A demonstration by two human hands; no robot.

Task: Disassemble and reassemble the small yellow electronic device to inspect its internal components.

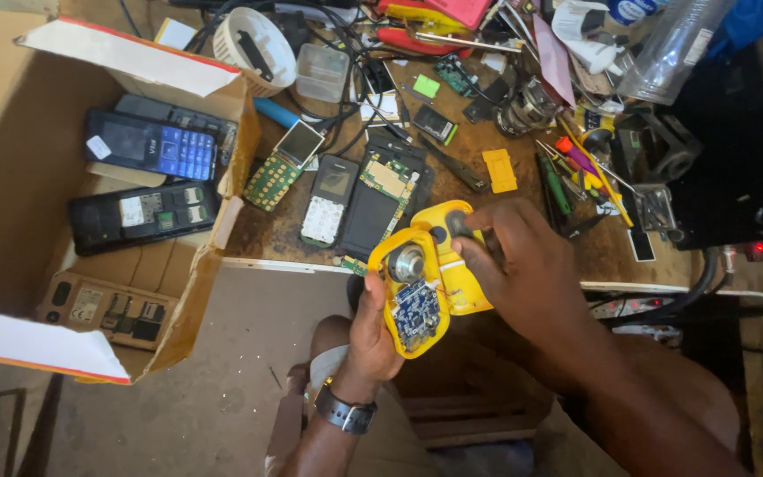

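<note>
Bare arms — dark wristwatch [344, 412].

The opened device shell [434, 274] is bright yellow, with a blue circuit board [416, 314] and a silver round part [406, 263] inside it. The watch strap [344, 412] is black. The desk [267, 234] is worn brown, speckled with dark stains. The cardboard box [11, 159] is tan with white flaps edged in red. A phone [150, 146] inside it is black with a blue keypad. An orange-yellow rectangular pad [499, 170] lies near green-handled and red-handled screwdrivers [567, 172].
</note>
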